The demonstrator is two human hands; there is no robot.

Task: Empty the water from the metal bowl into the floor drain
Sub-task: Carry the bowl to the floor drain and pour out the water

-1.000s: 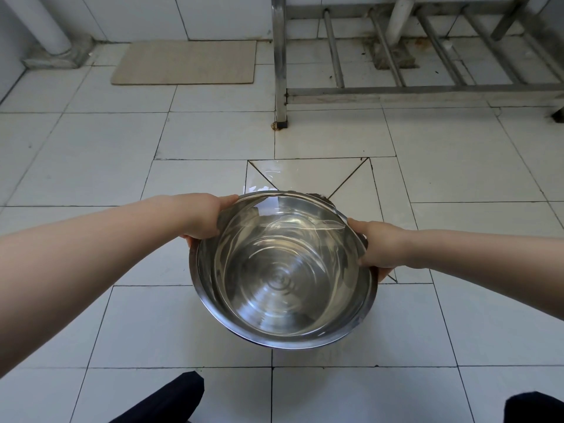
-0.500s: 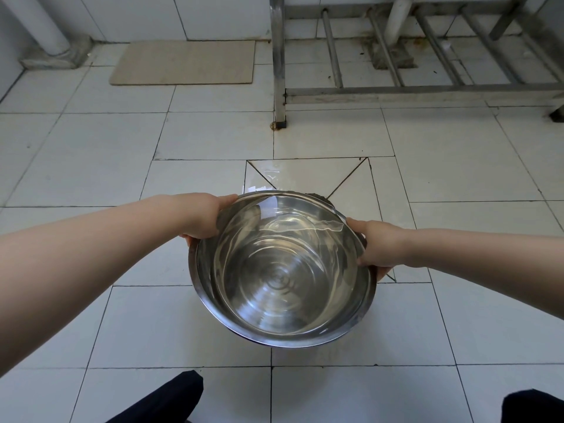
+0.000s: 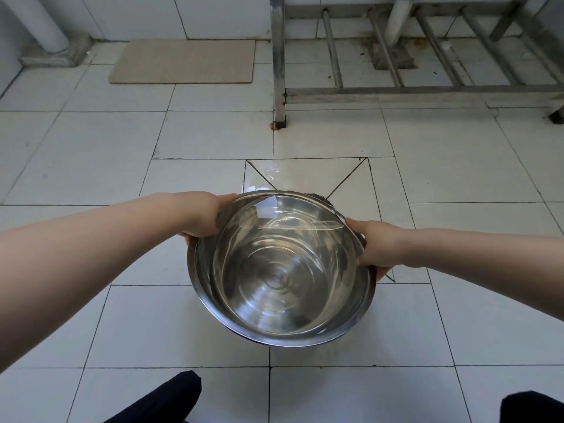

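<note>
While you hold the bowl (image 3: 282, 270) above the floor (image 3: 91, 154), your left hand (image 3: 200, 213) grasps its left rim and your right hand (image 3: 377, 247) grasps its right rim. Water (image 3: 283, 288) lies inside. Its far rim is tilted down over the wet, diagonally cut drain tile (image 3: 308, 175).

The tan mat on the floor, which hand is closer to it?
Left. The left hand grips the bowl rim on the side below the tan mat; the right hand grips the opposite rim, farther off to the right.
</note>
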